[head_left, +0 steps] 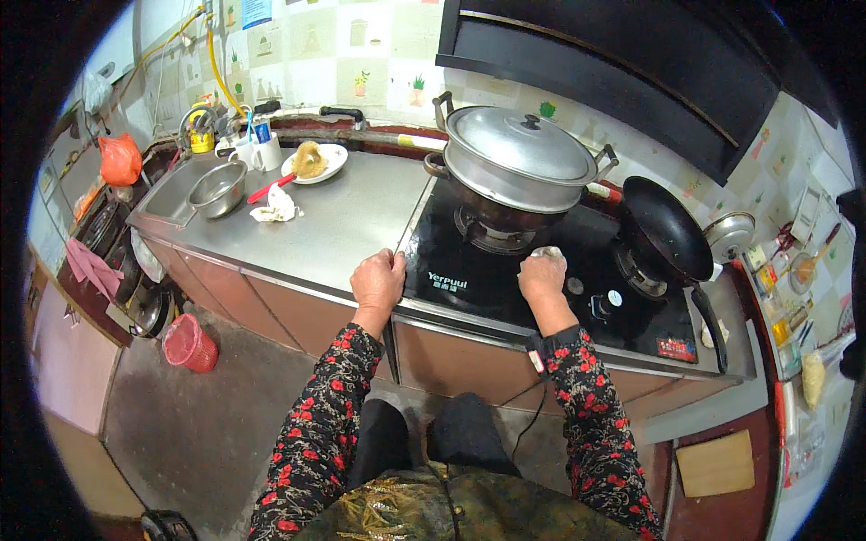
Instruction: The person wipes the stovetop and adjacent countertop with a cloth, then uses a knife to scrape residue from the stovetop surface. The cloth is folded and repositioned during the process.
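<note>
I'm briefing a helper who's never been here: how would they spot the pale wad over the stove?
Find the black cooktop under the big silver-lidded pot. Over it, the person's right hand holds the pale wad, possibly cloth. Unlike the loose white wad on the steel counter, this one is held.
</note>
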A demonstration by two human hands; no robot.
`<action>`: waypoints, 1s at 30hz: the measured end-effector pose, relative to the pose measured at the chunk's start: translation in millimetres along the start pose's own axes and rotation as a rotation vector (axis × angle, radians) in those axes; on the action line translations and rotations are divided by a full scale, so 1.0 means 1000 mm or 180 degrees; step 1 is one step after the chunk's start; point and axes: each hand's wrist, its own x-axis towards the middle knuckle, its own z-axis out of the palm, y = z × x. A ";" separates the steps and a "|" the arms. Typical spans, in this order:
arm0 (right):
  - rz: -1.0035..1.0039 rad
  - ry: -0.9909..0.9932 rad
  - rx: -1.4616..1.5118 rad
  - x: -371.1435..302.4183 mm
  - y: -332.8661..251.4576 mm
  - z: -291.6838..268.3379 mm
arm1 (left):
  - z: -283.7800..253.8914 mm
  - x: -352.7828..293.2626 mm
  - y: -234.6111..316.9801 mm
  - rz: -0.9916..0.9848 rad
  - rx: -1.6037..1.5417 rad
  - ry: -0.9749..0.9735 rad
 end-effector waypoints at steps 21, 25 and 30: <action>-0.0581 0.0302 0.1321 0.000 -0.067 -0.019 | 0.007 0.000 -0.005 0.0043 -0.0020 0.0121; -0.0522 0.0556 0.1080 -0.028 -0.025 -0.024 | 0.007 0.001 -0.004 0.0046 -0.0011 0.0113; -0.0372 0.0550 0.0834 -0.069 -0.004 -0.025 | 0.006 0.000 -0.004 0.0036 -0.0049 0.0128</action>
